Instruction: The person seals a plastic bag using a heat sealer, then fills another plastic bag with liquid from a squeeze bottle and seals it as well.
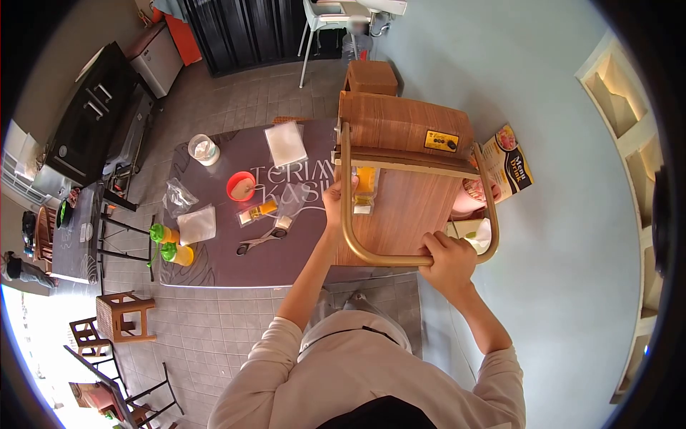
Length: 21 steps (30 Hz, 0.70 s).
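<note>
My right hand (449,263) is wrapped round the front of a gold-coloured U-shaped handle bar (382,258). The bar belongs to a wood-grain sealing machine (400,118) with a small yellow control panel. At the machine's left side, my left hand (334,204) is closed at the edge of a clear packet (365,180) with orange-yellow contents. The packet lies on the machine's wood-grain board (407,211). The left upright of the bar partly covers my left fingers.
Left of the machine, the dark table (236,268) bears scissors (261,242), another filled packet (258,211), a red bowl (241,186), a white tub (204,150), clear bags (286,144) and green-topped bottles (179,254). A menu (508,163) stands by the wall on the right.
</note>
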Tool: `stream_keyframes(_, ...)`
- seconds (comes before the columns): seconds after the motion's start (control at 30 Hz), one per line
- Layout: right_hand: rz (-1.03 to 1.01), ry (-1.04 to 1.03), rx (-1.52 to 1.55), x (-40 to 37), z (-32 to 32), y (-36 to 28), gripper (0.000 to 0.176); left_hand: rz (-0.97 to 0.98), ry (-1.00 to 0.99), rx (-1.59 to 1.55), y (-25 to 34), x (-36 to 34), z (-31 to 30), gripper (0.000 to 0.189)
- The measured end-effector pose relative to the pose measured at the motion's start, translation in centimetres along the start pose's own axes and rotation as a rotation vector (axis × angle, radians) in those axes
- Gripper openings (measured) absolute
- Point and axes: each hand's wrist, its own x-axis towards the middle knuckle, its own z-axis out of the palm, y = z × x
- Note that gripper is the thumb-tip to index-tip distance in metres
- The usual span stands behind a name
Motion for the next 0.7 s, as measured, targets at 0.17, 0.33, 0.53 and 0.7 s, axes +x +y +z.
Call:
stream_keyframes(0.17, -0.010, -0.045, 0.008, -0.7, 1.0, 0.3, 0.012, 0.007, 0.024, 0.002, -0.2, 0.2, 0.1, 0.032)
stream_keyframes(0.33, 0.005, -0.061, 0.013, -0.7, 1.0, 0.4, 0.012, 0.046, -0.022, 0.001, -1.1, 0.5, -0.3, 0.037)
stream_keyframes(0.53, 0.011, -0.087, 0.021, -0.6, 0.8, 0.4, 0.012, 0.089, -0.016, -0.003, -0.9, 0.5, 0.0, 0.034)
stream_keyframes(0.7, 0.003, -0.087, 0.025, -0.6, 0.7, 0.4, 0.012, 0.086, 0.011, 0.039, -0.9, 0.6, 0.1, 0.032)
